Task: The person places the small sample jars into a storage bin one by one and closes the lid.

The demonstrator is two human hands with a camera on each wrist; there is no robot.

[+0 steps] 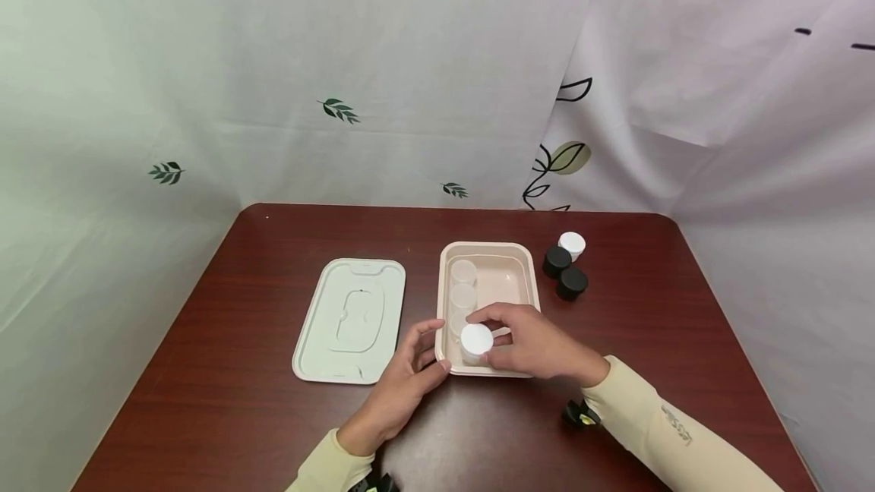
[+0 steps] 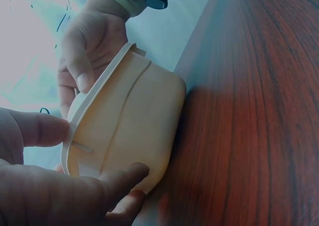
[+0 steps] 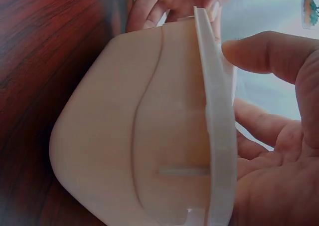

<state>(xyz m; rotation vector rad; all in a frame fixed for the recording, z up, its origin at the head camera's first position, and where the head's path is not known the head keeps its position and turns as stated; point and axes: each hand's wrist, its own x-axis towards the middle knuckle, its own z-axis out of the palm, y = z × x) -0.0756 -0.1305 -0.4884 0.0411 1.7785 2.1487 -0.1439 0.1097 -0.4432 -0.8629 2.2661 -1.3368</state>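
Note:
A beige plastic tub stands on the table with a column of round translucent containers along its left side. My right hand reaches over the tub's front and grips a small jar with a white cap, thumb on the near side and fingers behind. The jar is at the tub's front left corner, in line with the others. My left hand holds that same corner from outside. In the left wrist view its fingers lie against the tub's outer wall, with another digit at the rim.
A pale lid lies flat left of the tub. Right of the tub, two black-capped jars and a white-capped jar stand close together. The dark red wooden table meets white cloth walls behind and at the sides.

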